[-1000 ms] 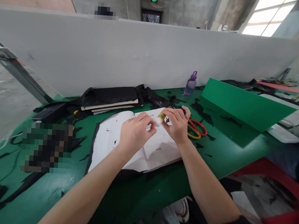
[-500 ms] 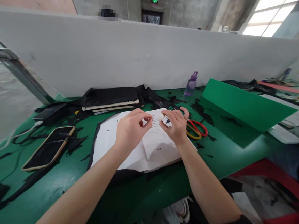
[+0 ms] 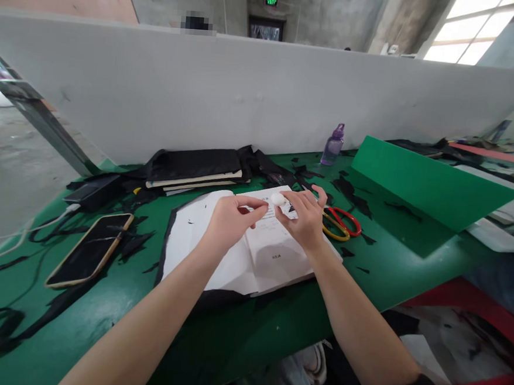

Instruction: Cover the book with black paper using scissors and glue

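Above an open book [image 3: 289,241] with white pages and a black cover, my right hand [image 3: 303,216] grips a small round white thing [image 3: 277,199], perhaps a roll of tape, between thumb and fingers. My left hand [image 3: 234,220] is just to its left, thumb and forefinger pinched close together. Whatever may be between those fingertips is too small to make out. Red and yellow handled scissors [image 3: 343,223] lie just beyond my right hand, their blades partly hidden behind it.
A phone [image 3: 92,250] and black power adapter [image 3: 92,193] lie at left. Black-covered books [image 3: 197,166] sit behind, against the white partition [image 3: 264,93]. Black scraps [image 3: 351,192] litter the green table. A purple bottle [image 3: 332,146] and a standing green board [image 3: 429,181] are at right.
My left hand has shifted slightly right, its fingers straighter and nearer the white thing. The right hand keeps its grip, with the white thing turned a little. The whole view has shifted slightly.
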A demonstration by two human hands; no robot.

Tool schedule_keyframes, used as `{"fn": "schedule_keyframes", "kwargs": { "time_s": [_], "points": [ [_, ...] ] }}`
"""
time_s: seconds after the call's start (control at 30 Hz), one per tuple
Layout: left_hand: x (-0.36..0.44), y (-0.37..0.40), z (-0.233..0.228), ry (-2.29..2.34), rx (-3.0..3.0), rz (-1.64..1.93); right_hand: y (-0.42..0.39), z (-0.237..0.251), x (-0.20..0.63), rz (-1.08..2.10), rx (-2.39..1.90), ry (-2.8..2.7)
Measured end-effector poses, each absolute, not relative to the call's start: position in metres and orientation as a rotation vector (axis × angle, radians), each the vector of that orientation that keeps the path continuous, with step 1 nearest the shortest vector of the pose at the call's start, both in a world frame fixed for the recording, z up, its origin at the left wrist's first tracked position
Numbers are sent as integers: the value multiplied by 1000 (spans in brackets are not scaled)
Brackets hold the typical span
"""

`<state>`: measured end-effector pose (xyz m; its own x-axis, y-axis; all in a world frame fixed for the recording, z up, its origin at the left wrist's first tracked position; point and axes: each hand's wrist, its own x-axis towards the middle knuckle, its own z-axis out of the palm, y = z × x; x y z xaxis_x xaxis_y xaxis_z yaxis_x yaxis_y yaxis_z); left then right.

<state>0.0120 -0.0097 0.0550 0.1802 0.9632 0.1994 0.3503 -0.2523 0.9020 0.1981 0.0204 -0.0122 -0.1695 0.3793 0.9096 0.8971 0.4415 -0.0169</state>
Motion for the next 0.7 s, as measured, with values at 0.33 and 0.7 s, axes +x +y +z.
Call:
{"fn": "schedule_keyframes", "kwargs": {
  "time_s": [0.33, 0.7],
  "points": [
    [11, -9, 52, 1216, 1660, 1050, 20, -12, 198, -670, -1098, -1768],
    [11, -9, 53, 1214, 1697, 1078, 19, -11, 198, -665, -1069, -1782]
  ]
}}
